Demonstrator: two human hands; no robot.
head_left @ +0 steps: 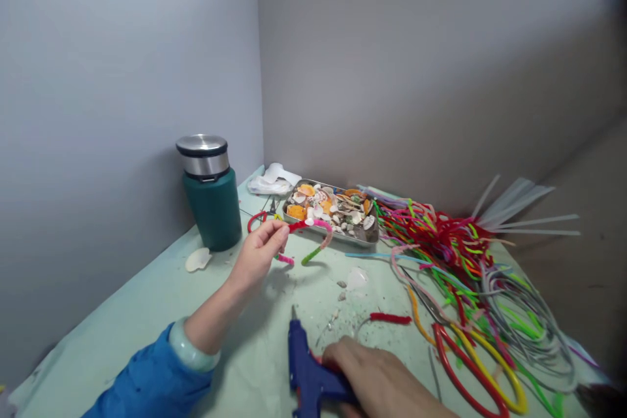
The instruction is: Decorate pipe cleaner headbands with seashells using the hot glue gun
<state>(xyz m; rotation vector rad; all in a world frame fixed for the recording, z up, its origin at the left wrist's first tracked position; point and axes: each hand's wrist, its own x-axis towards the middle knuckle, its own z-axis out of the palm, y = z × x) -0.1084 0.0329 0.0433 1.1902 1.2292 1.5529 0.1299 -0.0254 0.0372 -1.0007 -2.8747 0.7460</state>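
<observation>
My left hand (262,249) is closed in a pinch on a bent pipe cleaner headband (326,235), raised over the table. It is wrapped in red, pink, pale and green fuzz, and small white pieces sit on its top. Part of it is hidden behind my fingers. Low in the view, my right hand (372,372) is closed around the handle of a blue hot glue gun (306,366), whose nozzle points away from me. Between the hands lie a white shell (356,279) and a short red fuzzy piece (390,319) with wire showing.
A green thermos (213,206) stands at back left, a flat shell (198,260) before it. A metal tray (360,243) of shells sits near the wall corner. Tangled pipe cleaners (441,228), red-and-yellow-handled scissors (470,366), coiled grey wire (526,326) and clear glue sticks (519,202) crowd the right.
</observation>
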